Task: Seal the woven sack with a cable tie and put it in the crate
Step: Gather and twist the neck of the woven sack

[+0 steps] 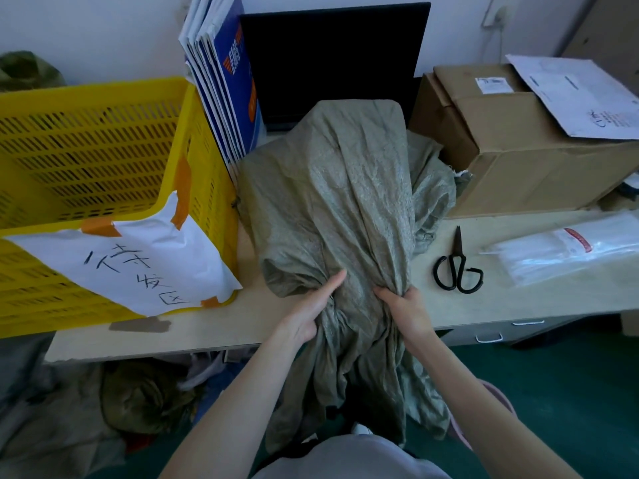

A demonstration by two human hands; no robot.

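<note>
An olive-green woven sack (339, 202) lies filled on the table, with its loose mouth hanging over the front edge toward me. My left hand (313, 307) and my right hand (403, 307) squeeze the sack's neck from both sides at the table edge, gathering the fabric. A yellow slatted crate (103, 150) stands to the left of the sack, with a taped white paper sign on its front. A clear bag of white cable ties (567, 250) lies on the table to the right. No tie is around the neck.
Black scissors (458, 266) lie between the sack and the tie bag. A cardboard box (525, 143) with papers on top sits at the back right. A dark laptop screen (332, 53) and upright folders (224, 81) stand behind. More sacks lie on the floor at lower left.
</note>
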